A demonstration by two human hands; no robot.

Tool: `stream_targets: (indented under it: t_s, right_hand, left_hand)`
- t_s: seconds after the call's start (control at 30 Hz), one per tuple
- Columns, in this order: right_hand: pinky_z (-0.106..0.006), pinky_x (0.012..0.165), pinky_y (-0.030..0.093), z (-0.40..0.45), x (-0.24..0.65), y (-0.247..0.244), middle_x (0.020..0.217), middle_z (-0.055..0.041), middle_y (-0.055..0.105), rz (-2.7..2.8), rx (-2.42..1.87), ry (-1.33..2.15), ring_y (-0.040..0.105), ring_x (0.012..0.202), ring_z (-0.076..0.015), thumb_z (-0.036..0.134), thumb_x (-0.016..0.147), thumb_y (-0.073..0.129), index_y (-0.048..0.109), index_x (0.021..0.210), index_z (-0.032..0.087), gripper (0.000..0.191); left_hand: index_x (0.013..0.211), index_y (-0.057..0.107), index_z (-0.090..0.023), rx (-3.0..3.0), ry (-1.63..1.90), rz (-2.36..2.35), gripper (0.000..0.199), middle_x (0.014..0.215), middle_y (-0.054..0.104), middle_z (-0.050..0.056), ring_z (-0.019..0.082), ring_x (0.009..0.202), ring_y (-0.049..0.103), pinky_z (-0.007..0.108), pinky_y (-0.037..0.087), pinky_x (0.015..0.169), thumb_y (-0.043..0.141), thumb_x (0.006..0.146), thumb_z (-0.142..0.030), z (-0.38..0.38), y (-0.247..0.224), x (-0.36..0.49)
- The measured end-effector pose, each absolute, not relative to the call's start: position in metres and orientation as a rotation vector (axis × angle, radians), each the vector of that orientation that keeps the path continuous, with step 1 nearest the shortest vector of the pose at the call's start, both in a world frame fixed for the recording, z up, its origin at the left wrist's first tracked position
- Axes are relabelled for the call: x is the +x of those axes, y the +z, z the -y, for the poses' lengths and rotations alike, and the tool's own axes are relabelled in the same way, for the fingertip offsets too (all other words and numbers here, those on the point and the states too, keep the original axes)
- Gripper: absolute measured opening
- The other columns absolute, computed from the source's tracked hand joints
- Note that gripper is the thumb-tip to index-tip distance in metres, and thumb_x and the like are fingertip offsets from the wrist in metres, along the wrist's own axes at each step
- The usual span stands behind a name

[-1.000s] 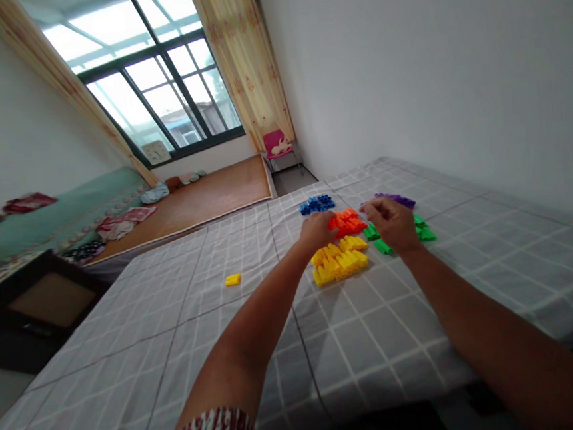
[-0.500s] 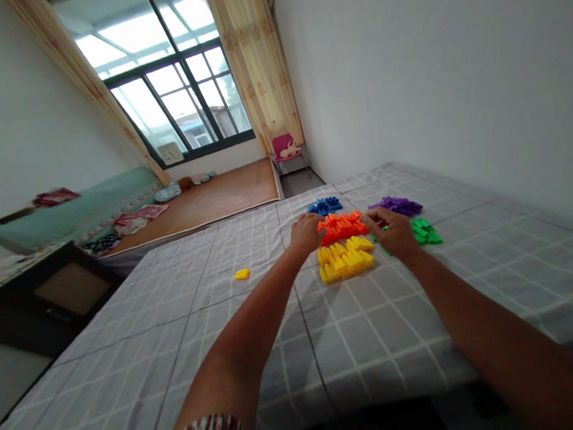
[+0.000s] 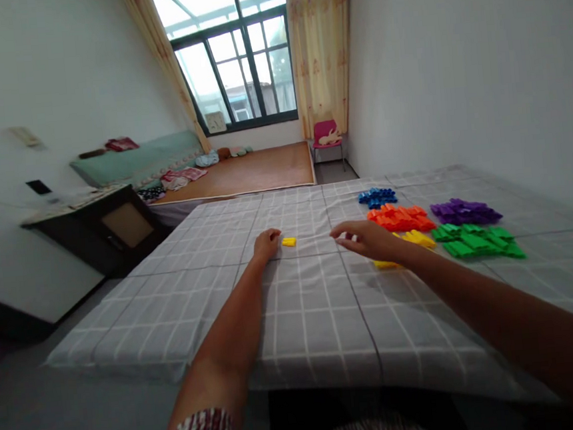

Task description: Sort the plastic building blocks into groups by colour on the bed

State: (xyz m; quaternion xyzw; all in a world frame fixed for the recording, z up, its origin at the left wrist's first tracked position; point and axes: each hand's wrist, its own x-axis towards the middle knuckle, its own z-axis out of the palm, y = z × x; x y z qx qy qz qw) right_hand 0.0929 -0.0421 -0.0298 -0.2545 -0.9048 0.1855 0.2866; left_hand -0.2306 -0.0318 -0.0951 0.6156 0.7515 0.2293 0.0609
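A small yellow plastic piece lies alone on the checked cloth. Just left of it is my left hand, with loosely curled fingers and nothing visible in them. My right hand hovers to the right of that piece, thumb and fingers apart and empty. Behind and partly under the right hand is a pile of yellow pieces. Orange pieces lie just beyond it, and blue ones farther back. Green pieces and purple pieces form piles to the right.
A grey checked cloth covers the surface before me, reaching a wall at right. A dark cabinet stands at left. Farther off are a brown-topped bed, a pink chair and a window.
Both hands have left the orange pile and moved left, toward the lone yellow piece. My view has turned left, so the piles sit farther right in the picture.
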Motion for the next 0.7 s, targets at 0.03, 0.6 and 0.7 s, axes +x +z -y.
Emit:
stream_targets:
  t_s: [0.03,0.6,0.7]
  right_hand:
    - [-0.028,0.071,0.051,0.039,0.071,-0.033,0.099,-0.0045,0.072,2.481,-0.64,0.508,0.066,0.074,-0.0152,0.027,0.086,0.054,0.066,0.107,0.022,0.025]
    - [-0.027,0.077,0.046,0.022,-0.037,-0.075,0.1,-0.0067,0.067,2.727,-0.969,0.195,0.062,0.087,-0.0193,0.026,0.08,0.061,0.069,0.107,0.02,0.028]
    - [-0.025,0.077,0.045,0.021,0.023,-0.062,0.102,-0.0071,0.066,2.622,-0.997,0.193,0.062,0.085,-0.0157,0.026,0.082,0.059,0.068,0.102,0.017,0.024]
  left_hand:
    - [0.109,0.069,-0.021,1.86,0.722,-2.269,0.034,0.113,0.071,0.003,0.015,0.106,0.064,0.027,0.049,0.094,0.047,0.085,-0.011,0.034,-0.098,-0.232]
    - [0.108,0.07,-0.018,1.964,0.843,-2.06,0.035,0.105,0.073,0.005,0.019,0.097,0.066,0.03,0.05,0.09,0.048,0.081,-0.015,0.034,-0.112,-0.246]
    - [0.109,0.07,-0.018,1.977,0.8,-2.084,0.035,0.104,0.073,0.005,0.019,0.095,0.066,0.03,0.05,0.088,0.049,0.082,-0.017,0.034,-0.112,-0.247]
